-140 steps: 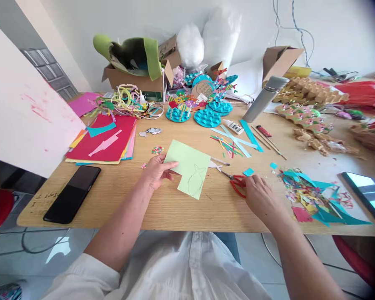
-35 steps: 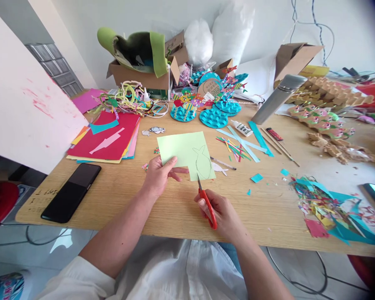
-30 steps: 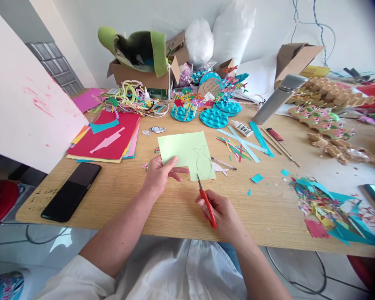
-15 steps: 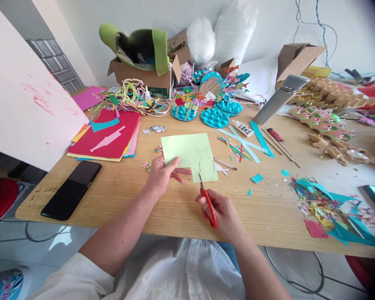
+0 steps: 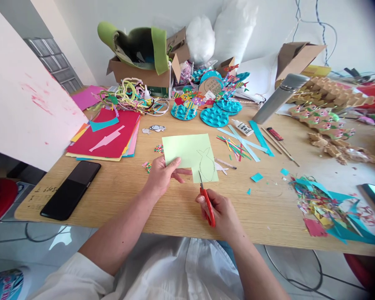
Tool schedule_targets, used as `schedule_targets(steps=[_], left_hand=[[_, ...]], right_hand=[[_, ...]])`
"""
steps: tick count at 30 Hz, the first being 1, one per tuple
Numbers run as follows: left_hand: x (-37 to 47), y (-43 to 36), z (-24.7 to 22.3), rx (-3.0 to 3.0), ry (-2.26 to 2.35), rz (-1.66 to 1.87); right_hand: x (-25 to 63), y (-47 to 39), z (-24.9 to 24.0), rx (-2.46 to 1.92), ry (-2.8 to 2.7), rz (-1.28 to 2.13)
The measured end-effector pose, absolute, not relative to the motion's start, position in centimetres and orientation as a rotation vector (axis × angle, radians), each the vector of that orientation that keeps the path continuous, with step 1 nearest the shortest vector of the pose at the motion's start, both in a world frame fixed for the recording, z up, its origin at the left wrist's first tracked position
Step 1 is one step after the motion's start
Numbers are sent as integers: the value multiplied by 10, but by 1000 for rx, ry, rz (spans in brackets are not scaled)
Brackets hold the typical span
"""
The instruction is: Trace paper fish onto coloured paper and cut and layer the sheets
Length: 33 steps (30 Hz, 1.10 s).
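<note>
Scissors with red handles sit in the right hand, fingers closed through the loops, blades meeting the near edge of the green paper. The left hand pinches that sheet at its near left corner, just above the wooden table. Compared with half a second ago, the blade tips have advanced a little into the paper, toward the drawn fish outline. How far the cut reaches is hard to tell. A black phone lies well apart.
</note>
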State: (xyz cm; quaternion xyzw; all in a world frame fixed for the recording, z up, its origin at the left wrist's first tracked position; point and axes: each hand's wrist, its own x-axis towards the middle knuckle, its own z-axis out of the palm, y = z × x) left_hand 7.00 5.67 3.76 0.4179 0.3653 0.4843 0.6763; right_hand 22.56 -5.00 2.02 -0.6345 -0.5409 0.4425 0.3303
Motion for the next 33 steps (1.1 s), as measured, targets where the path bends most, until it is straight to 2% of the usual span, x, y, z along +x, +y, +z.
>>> schedule_targets(steps=[33], left_hand=[[74, 51, 36, 983, 839, 1011]], right_hand=[[218, -49, 24, -1585, -1285, 1114]])
